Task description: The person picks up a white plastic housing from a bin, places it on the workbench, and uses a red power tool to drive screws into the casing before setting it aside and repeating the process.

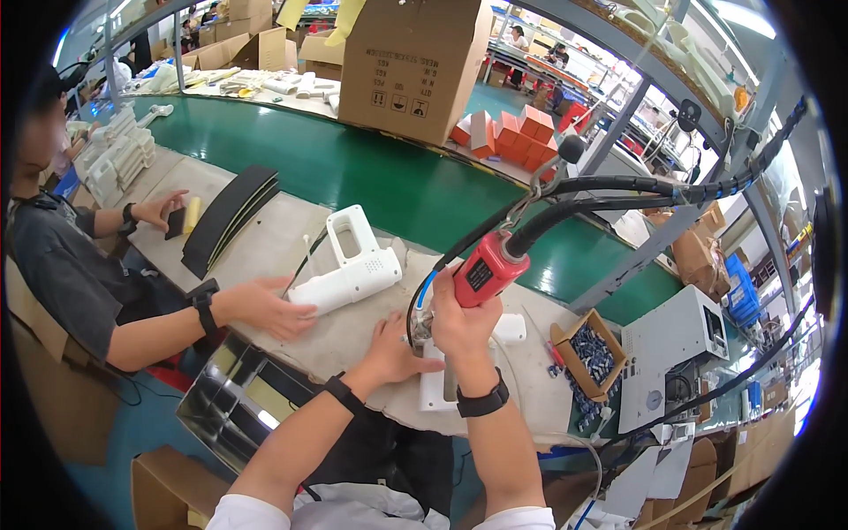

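Red power screwdriver (488,268) gripped in right hand (461,325) at centre frame, left hand (395,351) pressed flat beside white plastic part (435,389), cardboard box (590,352) of small blue pieces lower right.

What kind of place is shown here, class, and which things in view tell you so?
Most likely a factory assembly line. A green conveyor belt runs past the workbench, the right hand grips a red powered screwdriver hung on cables over a white plastic housing, and a small box of screws sits beside it.
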{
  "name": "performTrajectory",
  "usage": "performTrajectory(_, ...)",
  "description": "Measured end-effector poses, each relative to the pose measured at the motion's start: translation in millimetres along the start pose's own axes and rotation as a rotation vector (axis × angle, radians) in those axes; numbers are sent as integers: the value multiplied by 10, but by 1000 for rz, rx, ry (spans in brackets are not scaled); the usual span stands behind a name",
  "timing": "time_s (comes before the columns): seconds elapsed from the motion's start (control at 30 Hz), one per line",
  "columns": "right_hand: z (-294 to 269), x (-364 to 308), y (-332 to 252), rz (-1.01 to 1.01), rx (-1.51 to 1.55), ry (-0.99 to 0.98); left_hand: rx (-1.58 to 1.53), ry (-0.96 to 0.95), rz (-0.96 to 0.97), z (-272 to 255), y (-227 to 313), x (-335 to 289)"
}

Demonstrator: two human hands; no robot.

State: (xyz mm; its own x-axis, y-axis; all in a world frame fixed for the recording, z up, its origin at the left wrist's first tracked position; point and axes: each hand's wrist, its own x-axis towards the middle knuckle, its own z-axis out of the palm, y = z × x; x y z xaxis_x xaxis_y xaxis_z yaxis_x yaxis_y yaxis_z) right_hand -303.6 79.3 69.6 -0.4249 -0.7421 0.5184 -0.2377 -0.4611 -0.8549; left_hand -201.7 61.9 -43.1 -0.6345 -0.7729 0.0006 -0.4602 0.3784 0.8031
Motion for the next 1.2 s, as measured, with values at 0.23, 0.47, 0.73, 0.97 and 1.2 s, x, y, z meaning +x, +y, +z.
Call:
performTrajectory(0.23,-237,176,-626,-8,101,101,75,87,-114,-11,140,-44)
performTrajectory(0.47,-209,139,-386,-20,100,39,151,161,-108,-13,-12,-54)
performTrajectory(0.73,-245,-8,-59,97,75,95,229,343,9,385,178,-200)
performTrajectory(0.97,-496,120,-602,25,154,351,318,255,-201,252,374,-135)
performTrajectory(1.2,-770,98,-725,-191,150,253,235,330,-164,74,0,159)
